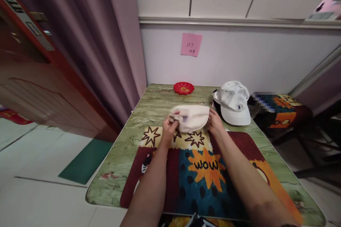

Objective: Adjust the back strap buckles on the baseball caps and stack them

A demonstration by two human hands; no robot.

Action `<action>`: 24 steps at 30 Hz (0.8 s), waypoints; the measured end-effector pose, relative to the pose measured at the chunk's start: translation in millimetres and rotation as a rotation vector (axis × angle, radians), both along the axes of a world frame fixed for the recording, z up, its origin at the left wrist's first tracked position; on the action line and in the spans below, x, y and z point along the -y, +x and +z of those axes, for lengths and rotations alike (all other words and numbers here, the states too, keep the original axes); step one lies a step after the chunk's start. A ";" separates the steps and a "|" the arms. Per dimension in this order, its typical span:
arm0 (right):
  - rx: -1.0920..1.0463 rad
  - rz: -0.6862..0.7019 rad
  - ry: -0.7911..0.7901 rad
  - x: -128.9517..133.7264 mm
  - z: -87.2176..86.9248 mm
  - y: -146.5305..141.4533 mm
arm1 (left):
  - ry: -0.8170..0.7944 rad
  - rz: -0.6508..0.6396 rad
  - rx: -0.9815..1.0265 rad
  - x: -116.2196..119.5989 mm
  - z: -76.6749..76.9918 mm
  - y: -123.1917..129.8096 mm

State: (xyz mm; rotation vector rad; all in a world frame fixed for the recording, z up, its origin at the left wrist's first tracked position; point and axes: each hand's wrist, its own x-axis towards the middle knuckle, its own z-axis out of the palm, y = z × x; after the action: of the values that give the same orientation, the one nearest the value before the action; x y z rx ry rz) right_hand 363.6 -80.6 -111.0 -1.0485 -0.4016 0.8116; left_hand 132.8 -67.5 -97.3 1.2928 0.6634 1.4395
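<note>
A cream-coloured cap (195, 120) is between my two hands, over the far part of a patterned mat (173, 170). On its left end, my left hand (169, 128) pinches what looks like the back strap. My right hand (214, 122) grips the cap's right edge; the fingers behind it are partly hidden. The cap is slightly blurred and its inside shows only in part. To the right of my right hand sits a white baseball cap (234, 96) with a small dark logo, its brim toward me. Something dark lies partly hidden beside that cap's left side.
A red scalloped dish (183, 88) stands near the back of the green wood-patterned table (114, 177). A pink note (191, 44) is stuck on the wall behind. Purple curtains (117, 25) hang at the left, and a stool with a patterned top (285, 117) stands at the right.
</note>
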 end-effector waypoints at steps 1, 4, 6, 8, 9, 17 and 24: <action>0.029 -0.038 -0.029 1.5 -2.0 -0.6 | 0.090 0.002 -0.123 1.2 0.0 -0.3; 0.145 -0.173 -0.090 23.0 -4.8 -6.7 | 0.381 0.034 -0.479 3.0 -0.4 1.6; 0.316 -0.261 -0.071 44.0 -0.8 -14.7 | 0.473 0.073 -0.580 3.3 -1.5 4.9; 0.669 -0.315 0.009 62.0 7.9 -25.1 | 0.496 0.133 -0.616 4.2 -2.3 8.1; 0.889 -0.323 0.066 68.3 13.2 -30.8 | 0.495 0.165 -0.625 5.2 -2.1 9.3; 1.530 -0.211 0.279 75.3 36.3 -56.9 | 0.486 0.256 -0.558 23.2 6.1 16.1; 1.180 -0.084 0.186 71.4 29.3 -57.5 | 0.272 0.111 -0.443 28.1 6.7 24.0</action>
State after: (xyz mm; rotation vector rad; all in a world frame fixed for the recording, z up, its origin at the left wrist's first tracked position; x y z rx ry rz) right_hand 306.1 -152.1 -81.7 -1.2735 -1.3826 -0.0134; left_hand 156.8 -95.6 -90.6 1.8431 0.8604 1.3745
